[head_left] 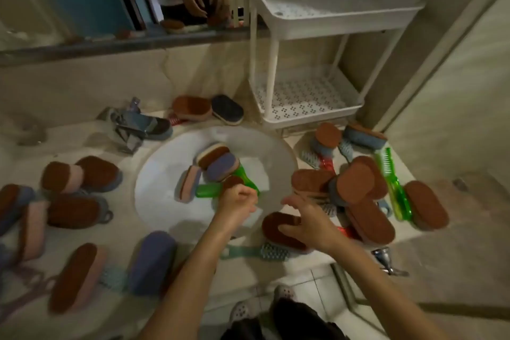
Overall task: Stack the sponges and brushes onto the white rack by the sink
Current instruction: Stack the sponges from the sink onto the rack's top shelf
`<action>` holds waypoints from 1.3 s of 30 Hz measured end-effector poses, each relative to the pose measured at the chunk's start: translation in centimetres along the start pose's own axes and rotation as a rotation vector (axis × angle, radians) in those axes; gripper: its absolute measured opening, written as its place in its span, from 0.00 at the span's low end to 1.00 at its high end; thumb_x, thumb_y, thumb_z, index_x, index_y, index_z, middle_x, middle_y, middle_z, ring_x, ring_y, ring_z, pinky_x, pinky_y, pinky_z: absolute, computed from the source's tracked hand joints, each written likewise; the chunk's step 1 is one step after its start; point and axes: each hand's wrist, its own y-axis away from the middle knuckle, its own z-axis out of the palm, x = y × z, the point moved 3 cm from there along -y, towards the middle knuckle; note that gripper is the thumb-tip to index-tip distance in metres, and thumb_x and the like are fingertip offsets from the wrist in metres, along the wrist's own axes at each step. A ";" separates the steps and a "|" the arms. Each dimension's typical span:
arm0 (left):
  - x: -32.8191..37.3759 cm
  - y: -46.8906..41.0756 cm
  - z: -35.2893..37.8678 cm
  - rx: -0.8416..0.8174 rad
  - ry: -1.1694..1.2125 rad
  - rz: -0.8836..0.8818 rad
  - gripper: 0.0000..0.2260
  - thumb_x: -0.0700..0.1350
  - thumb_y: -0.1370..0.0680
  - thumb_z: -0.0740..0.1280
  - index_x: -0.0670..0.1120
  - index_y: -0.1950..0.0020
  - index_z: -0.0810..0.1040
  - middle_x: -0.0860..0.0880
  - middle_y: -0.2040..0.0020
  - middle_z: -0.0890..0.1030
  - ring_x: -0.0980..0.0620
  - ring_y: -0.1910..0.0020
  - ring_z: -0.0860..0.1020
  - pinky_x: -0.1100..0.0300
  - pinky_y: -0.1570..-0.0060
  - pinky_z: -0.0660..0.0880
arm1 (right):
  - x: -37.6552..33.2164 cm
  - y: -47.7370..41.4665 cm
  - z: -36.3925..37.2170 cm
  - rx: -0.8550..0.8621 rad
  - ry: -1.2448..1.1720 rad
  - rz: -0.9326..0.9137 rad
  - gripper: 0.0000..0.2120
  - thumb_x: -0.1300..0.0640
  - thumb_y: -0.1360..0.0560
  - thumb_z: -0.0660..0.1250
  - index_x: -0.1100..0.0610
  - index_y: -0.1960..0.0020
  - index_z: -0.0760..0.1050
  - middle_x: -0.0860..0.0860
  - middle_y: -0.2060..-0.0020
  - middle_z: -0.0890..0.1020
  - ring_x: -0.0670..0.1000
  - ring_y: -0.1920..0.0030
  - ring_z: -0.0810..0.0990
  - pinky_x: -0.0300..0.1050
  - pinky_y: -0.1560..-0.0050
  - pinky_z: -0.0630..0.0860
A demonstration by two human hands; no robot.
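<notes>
At the near rim of the round white sink basin [165, 182], left hand [238, 199]: fingers clenched tight round the handle of a translucent green plastic brush [248, 179] lying in the basin. Beside it in the basin, a small huddle of oval sponges [218, 159], brown, lilac and pink, partly on top of the brush.

Right hand [306, 219] just to the right, fingers released and spread, over a brown-topped oval sponge [278, 226] on the basin's edge. Thumb seemingly against it, but too blurred to tell contact. Under that sponge, a teal plastic brush [256, 252] flat on the pale worktop [118, 234].

White plastic two-tier rack [331, 27] upright at the back right of the worktop, against the wall, well apart from both hands. Between rack and right hand, a jumbled heap of brown-faced sponges and brushes [358, 190], with a second green brush [392, 182] along its right side. Scattered sponges [63, 176] left of the basin, and a pair of sponges [207, 109] behind it.
</notes>
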 end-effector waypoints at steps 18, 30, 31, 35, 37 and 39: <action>-5.7 7.1 -6.7 0.176 -0.838 -0.097 0.31 0.48 0.28 0.70 0.49 0.28 0.61 0.47 0.32 0.68 0.47 0.35 0.71 0.58 0.42 0.72 | -4.0 -1.3 1.9 -0.009 0.381 -0.181 0.35 0.52 0.30 0.69 0.55 0.29 0.55 0.56 0.35 0.67 0.59 0.36 0.69 0.50 0.36 0.67; -9.5 7.1 -5.8 0.293 -0.844 -0.116 0.35 0.53 0.31 0.71 0.47 0.29 0.60 0.47 0.32 0.68 0.47 0.33 0.68 0.54 0.36 0.68 | -6.7 -1.8 3.1 -0.020 0.330 -0.214 0.35 0.54 0.31 0.69 0.55 0.29 0.56 0.56 0.36 0.67 0.59 0.36 0.69 0.50 0.36 0.67; -8.4 7.2 -6.0 0.332 -0.774 -0.080 0.35 0.54 0.31 0.71 0.47 0.29 0.61 0.47 0.33 0.69 0.47 0.35 0.70 0.55 0.38 0.69 | -6.7 -2.0 2.6 0.002 0.323 -0.219 0.34 0.54 0.31 0.69 0.55 0.30 0.57 0.56 0.37 0.67 0.59 0.37 0.69 0.50 0.38 0.67; -1.9 7.1 -6.8 0.474 -0.615 0.076 0.35 0.52 0.31 0.72 0.49 0.29 0.59 0.47 0.38 0.68 0.45 0.38 0.72 0.54 0.43 0.71 | -7.3 -3.0 -0.5 0.102 0.260 -0.237 0.33 0.54 0.31 0.70 0.56 0.30 0.58 0.56 0.38 0.68 0.60 0.39 0.71 0.52 0.41 0.70; 1.6 6.7 -7.0 0.507 -0.587 0.113 0.36 0.51 0.30 0.71 0.49 0.28 0.57 0.46 0.36 0.66 0.43 0.37 0.71 0.52 0.42 0.71 | -7.8 -3.5 -2.7 0.178 0.219 -0.282 0.33 0.54 0.31 0.70 0.56 0.31 0.60 0.56 0.39 0.69 0.60 0.40 0.71 0.52 0.43 0.71; 4.9 6.0 -7.1 0.517 -0.572 0.167 0.36 0.52 0.30 0.71 0.48 0.27 0.56 0.45 0.34 0.65 0.43 0.35 0.70 0.52 0.41 0.69 | -8.4 -3.7 -5.4 0.260 0.167 -0.331 0.32 0.55 0.31 0.71 0.57 0.31 0.61 0.57 0.38 0.69 0.60 0.41 0.72 0.52 0.46 0.72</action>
